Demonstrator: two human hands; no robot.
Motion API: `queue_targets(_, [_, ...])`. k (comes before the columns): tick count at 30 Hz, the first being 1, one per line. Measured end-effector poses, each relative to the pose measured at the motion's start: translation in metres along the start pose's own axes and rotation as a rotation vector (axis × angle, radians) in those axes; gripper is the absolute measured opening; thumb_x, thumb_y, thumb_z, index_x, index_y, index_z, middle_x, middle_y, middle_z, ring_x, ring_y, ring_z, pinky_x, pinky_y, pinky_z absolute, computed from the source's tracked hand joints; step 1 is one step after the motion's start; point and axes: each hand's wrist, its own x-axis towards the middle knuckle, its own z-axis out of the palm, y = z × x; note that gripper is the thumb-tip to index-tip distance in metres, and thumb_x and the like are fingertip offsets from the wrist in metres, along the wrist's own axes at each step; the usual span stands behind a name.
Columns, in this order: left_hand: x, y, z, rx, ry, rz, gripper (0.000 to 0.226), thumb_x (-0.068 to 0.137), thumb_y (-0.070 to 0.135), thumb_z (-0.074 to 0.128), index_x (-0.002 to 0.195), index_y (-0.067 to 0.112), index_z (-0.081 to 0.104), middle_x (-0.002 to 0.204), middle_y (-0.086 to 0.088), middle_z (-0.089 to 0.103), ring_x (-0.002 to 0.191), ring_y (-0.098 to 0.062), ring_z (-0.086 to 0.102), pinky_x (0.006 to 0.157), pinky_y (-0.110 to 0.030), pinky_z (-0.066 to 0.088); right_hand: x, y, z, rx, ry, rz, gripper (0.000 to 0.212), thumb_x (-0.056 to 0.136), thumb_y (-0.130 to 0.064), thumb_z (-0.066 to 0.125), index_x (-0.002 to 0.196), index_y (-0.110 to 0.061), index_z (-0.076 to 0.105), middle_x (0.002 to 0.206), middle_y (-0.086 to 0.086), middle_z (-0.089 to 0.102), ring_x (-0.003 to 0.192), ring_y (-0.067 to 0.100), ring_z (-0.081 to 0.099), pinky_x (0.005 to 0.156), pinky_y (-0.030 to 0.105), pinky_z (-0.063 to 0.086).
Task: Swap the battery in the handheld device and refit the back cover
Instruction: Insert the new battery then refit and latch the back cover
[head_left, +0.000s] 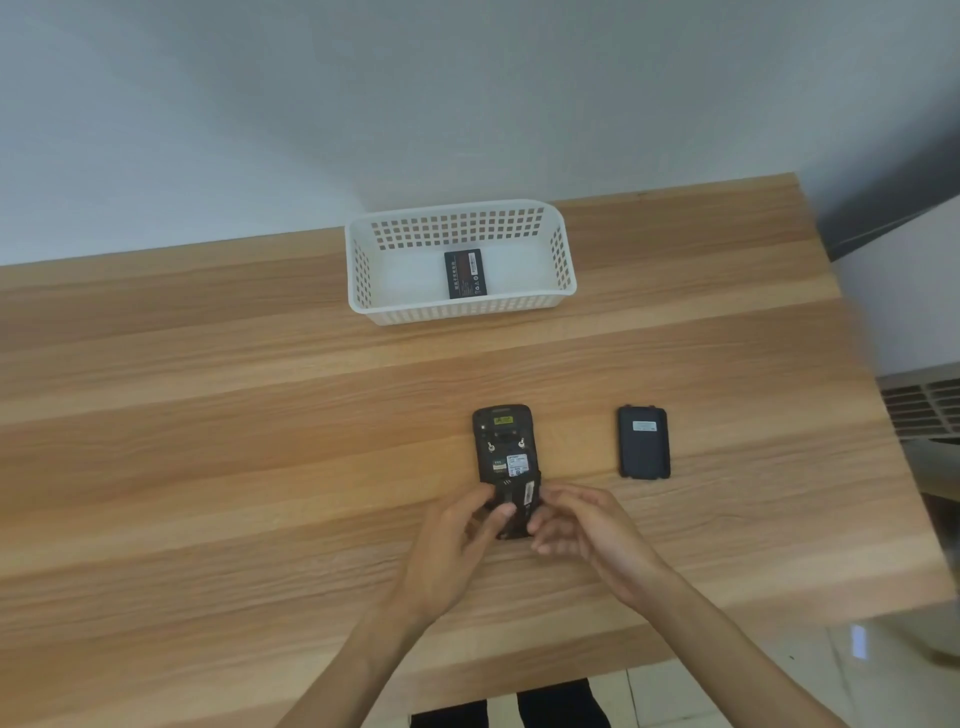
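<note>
Wooden surface (208, 415) against grey wall | handheld device (505, 452) laid face down, back uncovered | its near end gripped by left hand (457, 540) and right hand (582, 525) fingers | back cover (643, 442) set apart to right | battery (464, 274) lying in white basket (363, 270)

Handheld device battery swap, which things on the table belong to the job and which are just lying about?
Job:
handheld device, open-backed, held by left hand and right hand
back cover
battery in the white basket

Lying about:
nothing on the table
vent beside it
</note>
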Motion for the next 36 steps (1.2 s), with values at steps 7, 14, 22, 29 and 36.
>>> queue_targets(7, [0.003, -0.002, 0.01, -0.151, 0.07, -0.166, 0.031, 0.098, 0.026, 0.067, 0.129, 0.023, 0.062, 0.097, 0.007, 0.076, 0.078, -0.004, 0.072, 0.071, -0.016, 0.053, 0.001, 0.013, -0.003, -0.33, 0.129, -0.183, 0.014, 0.09, -0.019, 0.072, 0.099, -0.009, 0.076, 0.063, -0.001, 0.068, 0.049, 0.013, 0.055, 0.046, 0.025, 0.048])
queue_targets(14, [0.003, -0.005, 0.019, -0.192, 0.128, -0.195, 0.052, 0.083, 0.01, 0.084, 0.128, 0.026, 0.063, 0.121, 0.002, 0.059, 0.081, -0.007, 0.073, 0.07, -0.016, 0.058, 0.018, 0.023, -0.003, -0.318, 0.23, -0.23, 0.009, 0.087, -0.008, 0.074, 0.093, -0.012, 0.069, 0.07, 0.006, 0.073, 0.054, 0.022, 0.069, 0.06, 0.039, 0.061])
queue_targets(22, [0.005, -0.01, 0.013, -0.234, 0.109, -0.244, 0.06, 0.077, 0.006, 0.088, 0.128, 0.026, 0.064, 0.119, 0.0, 0.064, 0.08, -0.006, 0.075, 0.073, -0.014, 0.059, 0.024, 0.016, -0.003, -0.457, 0.252, -0.343, 0.025, 0.085, -0.012, 0.078, 0.105, -0.017, 0.066, 0.069, 0.007, 0.075, 0.053, 0.021, 0.072, 0.055, 0.034, 0.061])
queue_targets(29, [0.01, -0.013, 0.01, -0.092, 0.133, -0.201, 0.058, 0.073, 0.021, 0.092, 0.125, 0.024, 0.067, 0.108, 0.006, 0.069, 0.058, -0.002, 0.064, 0.061, -0.013, 0.054, 0.027, 0.011, -0.005, -0.614, 0.273, -0.395, 0.035, 0.081, -0.012, 0.082, 0.114, -0.016, 0.072, 0.083, 0.001, 0.075, 0.058, 0.016, 0.073, 0.06, 0.031, 0.063])
queue_targets(36, [0.016, -0.016, 0.012, -0.086, 0.168, -0.194, 0.049, 0.076, 0.011, 0.089, 0.119, 0.021, 0.068, 0.099, 0.006, 0.065, 0.07, -0.008, 0.069, 0.064, -0.01, 0.055, 0.028, 0.013, -0.008, -0.757, 0.24, -0.524, 0.049, 0.067, -0.005, 0.09, 0.113, -0.016, 0.075, 0.09, -0.007, 0.068, 0.06, 0.006, 0.068, 0.068, 0.016, 0.056])
